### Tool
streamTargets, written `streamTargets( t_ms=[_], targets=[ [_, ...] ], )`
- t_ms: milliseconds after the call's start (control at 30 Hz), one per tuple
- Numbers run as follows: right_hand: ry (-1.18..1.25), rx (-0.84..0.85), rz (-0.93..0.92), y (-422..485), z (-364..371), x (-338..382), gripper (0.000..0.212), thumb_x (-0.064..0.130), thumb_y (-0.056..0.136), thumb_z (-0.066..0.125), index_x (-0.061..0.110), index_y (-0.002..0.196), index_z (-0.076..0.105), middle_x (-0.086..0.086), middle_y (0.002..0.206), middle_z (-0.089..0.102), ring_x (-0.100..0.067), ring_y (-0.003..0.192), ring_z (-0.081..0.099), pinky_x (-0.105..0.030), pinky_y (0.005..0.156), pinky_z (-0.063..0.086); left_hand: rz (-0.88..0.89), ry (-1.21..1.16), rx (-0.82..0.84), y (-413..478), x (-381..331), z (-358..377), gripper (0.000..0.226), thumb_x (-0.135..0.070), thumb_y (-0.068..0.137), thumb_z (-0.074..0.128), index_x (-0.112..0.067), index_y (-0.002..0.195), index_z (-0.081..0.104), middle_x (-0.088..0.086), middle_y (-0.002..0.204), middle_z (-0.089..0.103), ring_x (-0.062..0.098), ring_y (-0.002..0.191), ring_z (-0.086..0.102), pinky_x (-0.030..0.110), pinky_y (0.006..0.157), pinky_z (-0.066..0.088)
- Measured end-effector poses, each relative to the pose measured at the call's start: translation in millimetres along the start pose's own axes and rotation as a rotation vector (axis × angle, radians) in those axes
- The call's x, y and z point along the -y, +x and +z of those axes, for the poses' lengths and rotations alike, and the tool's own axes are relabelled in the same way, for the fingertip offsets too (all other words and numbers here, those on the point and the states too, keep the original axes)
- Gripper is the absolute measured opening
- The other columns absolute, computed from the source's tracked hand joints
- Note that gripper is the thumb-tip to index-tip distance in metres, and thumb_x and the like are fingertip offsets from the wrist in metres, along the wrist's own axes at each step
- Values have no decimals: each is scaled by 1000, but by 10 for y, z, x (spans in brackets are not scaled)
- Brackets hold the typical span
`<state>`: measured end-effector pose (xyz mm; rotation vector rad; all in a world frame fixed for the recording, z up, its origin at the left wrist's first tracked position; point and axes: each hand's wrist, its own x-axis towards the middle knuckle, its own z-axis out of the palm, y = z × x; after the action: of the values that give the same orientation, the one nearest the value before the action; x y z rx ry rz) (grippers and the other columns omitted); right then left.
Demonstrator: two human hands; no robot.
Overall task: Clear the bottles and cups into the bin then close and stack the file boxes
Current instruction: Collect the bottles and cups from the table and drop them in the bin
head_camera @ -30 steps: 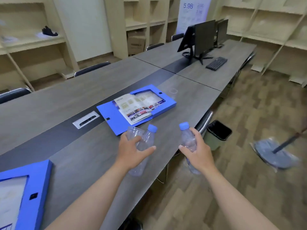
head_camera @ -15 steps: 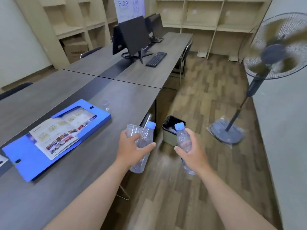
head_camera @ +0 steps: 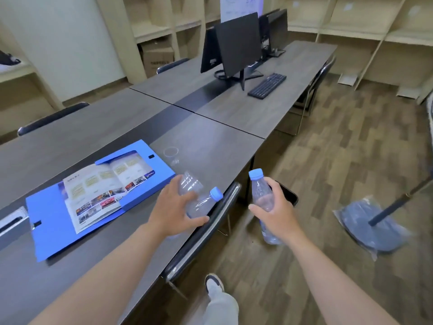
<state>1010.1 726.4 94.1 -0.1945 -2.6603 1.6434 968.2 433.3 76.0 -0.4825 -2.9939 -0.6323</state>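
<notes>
My left hand (head_camera: pixel 174 211) grips a clear bottle with a blue cap (head_camera: pixel 205 201) together with a clear plastic cup (head_camera: pixel 189 184), above the table's near edge. My right hand (head_camera: pixel 277 213) holds a second blue-capped bottle (head_camera: pixel 260 191) upright over the floor. The black bin (head_camera: pixel 291 195) stands on the floor by the table, mostly hidden behind my right hand. Another clear cup (head_camera: pixel 171 156) stands on the table (head_camera: pixel 222 141). An open blue file box (head_camera: pixel 46 231) with a brochure in it lies flat on the table to the left.
A chair back (head_camera: pixel 206 231) is tucked against the table edge under my left hand. A fan's base (head_camera: pixel 370 226) sits on the floor at right. Monitors (head_camera: pixel 236 43) and a keyboard (head_camera: pixel 267 85) stand on the far table. My foot (head_camera: pixel 214 283) is below.
The view has swung back to the left and down. Both hands still carry their bottles; the bottle in my left hand now tilts to the right. The bin is now hidden behind my right hand.
</notes>
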Motion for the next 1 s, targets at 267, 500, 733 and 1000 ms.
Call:
streamTargets(
  t_ms=[267,500,733,1000],
  targets=[
    [-225,388,-143,1948,580,279,58,34,81,77,45,125,40,21,102,60,-6,90,59,-18,74,44,-144,-59,-48,725,1093,170,70,-77,64,70,-35,119,69,15,151,32,38,131,45,49,97,48],
    [-650,770,-490,3090,1233,481,59,38,76,75,30,129,51,24,139,38,-6,104,56,-24,79,41,-212,84,70,989,1654,64,58,-74,64,73,-29,101,70,24,151,35,42,130,47,49,95,50],
    [-933,1015,-716,3907,2031,664,74,42,74,72,33,143,46,31,157,6,-19,107,64,-35,81,53,-325,189,57,884,1838,-2,56,-73,64,72,-28,96,69,25,150,38,41,131,47,49,94,51],
    [-1084,1247,-904,4227,2648,674,72,39,79,71,23,145,46,15,161,24,-15,133,49,-36,95,51,-535,273,-9,704,1468,57,55,-75,64,67,-30,97,70,20,154,33,44,131,47,51,91,53]
  ],
)
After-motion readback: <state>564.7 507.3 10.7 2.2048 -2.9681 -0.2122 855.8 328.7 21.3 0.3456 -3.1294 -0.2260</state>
